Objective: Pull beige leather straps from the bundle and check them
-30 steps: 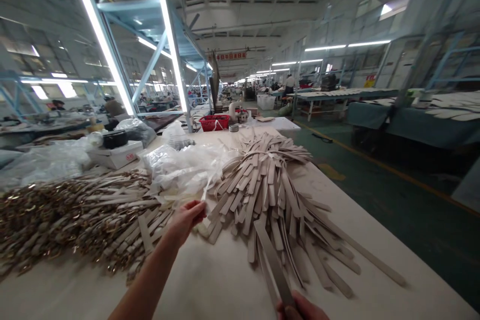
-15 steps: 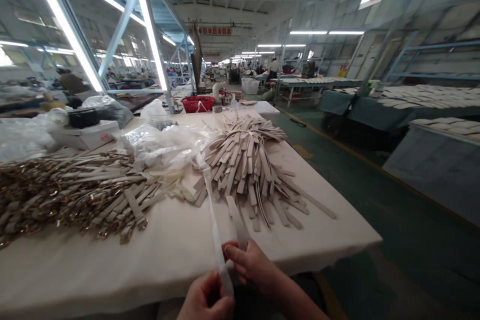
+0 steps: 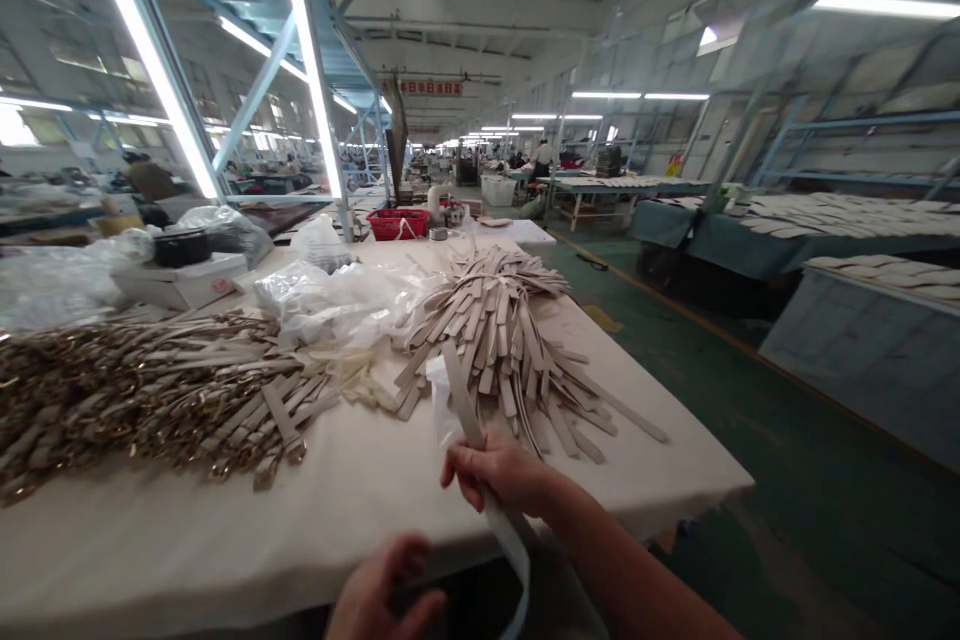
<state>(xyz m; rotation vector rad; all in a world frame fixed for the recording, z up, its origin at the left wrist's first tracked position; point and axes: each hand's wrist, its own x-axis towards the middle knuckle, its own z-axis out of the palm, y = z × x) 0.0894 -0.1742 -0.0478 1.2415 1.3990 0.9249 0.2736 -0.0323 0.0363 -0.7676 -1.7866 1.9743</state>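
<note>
My right hand (image 3: 495, 470) is closed around a flat beige strap (image 3: 463, 400) above the table's front part. A thin white strip (image 3: 441, 390) lies along the strap's left side. Below the hand, a pale strip end (image 3: 514, 555) curls down past the table edge. My left hand (image 3: 386, 590), slightly blurred, is off the table edge with thumb and fingers apart and nothing between them. Just beyond my right hand spreads a bundle of beige straps (image 3: 499, 320). On the left lies a heap of straps with metal buckles (image 3: 150, 390).
Clear plastic bags (image 3: 337, 300) lie between the two strap piles. Behind them are a white box (image 3: 180, 282) and a red basket (image 3: 397, 223). A blue metal frame with lights (image 3: 255, 90) rises at left. Other tables (image 3: 630, 182) stand across the green floor (image 3: 720, 420).
My left hand has let go of the white strip and drawn left and down. My right hand has moved slightly up and forward, still holding the strap, with the white strip now beside it.
</note>
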